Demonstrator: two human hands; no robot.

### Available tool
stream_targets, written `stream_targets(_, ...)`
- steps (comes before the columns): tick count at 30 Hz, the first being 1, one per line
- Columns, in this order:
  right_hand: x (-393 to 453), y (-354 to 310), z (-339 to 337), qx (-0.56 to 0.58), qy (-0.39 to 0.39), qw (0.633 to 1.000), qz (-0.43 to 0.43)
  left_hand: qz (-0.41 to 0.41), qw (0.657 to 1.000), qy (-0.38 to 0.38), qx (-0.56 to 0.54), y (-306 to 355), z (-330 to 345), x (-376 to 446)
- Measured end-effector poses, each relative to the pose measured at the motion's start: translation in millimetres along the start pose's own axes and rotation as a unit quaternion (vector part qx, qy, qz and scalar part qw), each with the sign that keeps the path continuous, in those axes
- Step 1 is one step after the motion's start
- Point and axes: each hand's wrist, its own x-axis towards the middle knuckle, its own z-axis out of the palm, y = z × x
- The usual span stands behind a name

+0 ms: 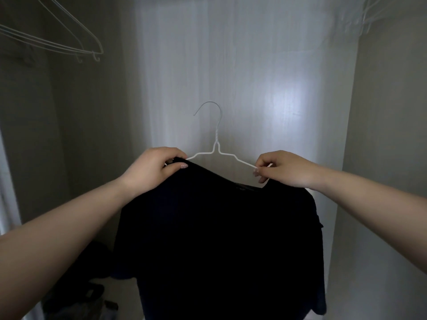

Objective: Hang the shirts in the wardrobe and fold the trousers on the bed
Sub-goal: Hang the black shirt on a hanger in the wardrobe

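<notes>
Nearest the camera, two bare forearms reach forward from the lower corners of the view, and between them hangs a dark shirt [219, 239], its body falling out of sight at the bottom edge. The shirt is held up in front of the open wardrobe, not yet on any rail.

The left hand [153, 168] has a closed grip on the shirt's left shoulder: the fingers curl over the top of the fabric and the thumb presses across its front, with the wire of the hanger emerging just beside the fingertips. The right hand [283, 168] holds a narrower grip, its thumb and fingertips pinching together where the hanger's right arm meets the edge of the collar; whether they have the wire alone or the cloth as well cannot be told.

The white wire hanger [217, 144] sits partly inside the neckline, its sloping arms running down to each hand, its twisted neck and hook standing upright and free above the collar.

Low on the left, on the wardrobe floor, lies a dark heap of clothing [92, 296], too dim to identify.

Beyond stands the pale back panel of the wardrobe [231, 65]. At the upper left hang several empty wire hangers [69, 42], tilted, and more blurred ones show at the upper right corner [374, 17].
</notes>
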Motion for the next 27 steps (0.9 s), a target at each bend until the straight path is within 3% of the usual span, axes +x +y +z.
stream_targets(4, -0.5, -1.0, -0.1, 0.045, -0.027, 0.999, 0.007, -0.026, 0.998, 0.020, -0.048, 1.8, -3.5, -1.5)
stream_targets(8, -4.2, 9.2, 0.7, -0.045, -0.077, 0.996, 0.025, -0.052, 0.993, 0.074, -0.075, -5.0, -9.4, -4.6)
stream_targets(11, -10.3, 19.9, 3.4, -0.029, -0.095, 0.994, 0.047, -0.083, 0.986, 0.122, -0.083, -15.2, -16.7, -5.0)
stream_targets(14, -11.4, 20.2, 8.3, -0.019, -0.059, 0.997, 0.038, -0.079, 0.991, 0.098, -0.052, -17.6, -15.1, -2.6)
stream_targets(19, -5.5, 15.6, 10.6, 0.028, 0.070, 0.997, 0.014, -0.107, 0.994, -0.003, -0.031, -25.1, -9.1, -5.2)
stream_targets(22, -2.8, 15.6, 6.1, 0.014, 0.079, 0.997, 0.000, -0.135, 0.991, -0.024, -0.002, -31.2, -6.5, -9.1)
stream_targets(27, 1.6, 14.3, -9.5, 0.013, 0.066, 0.998, -0.014, -0.167, 0.986, 0.016, -0.012, -36.4, -5.9, -5.1)
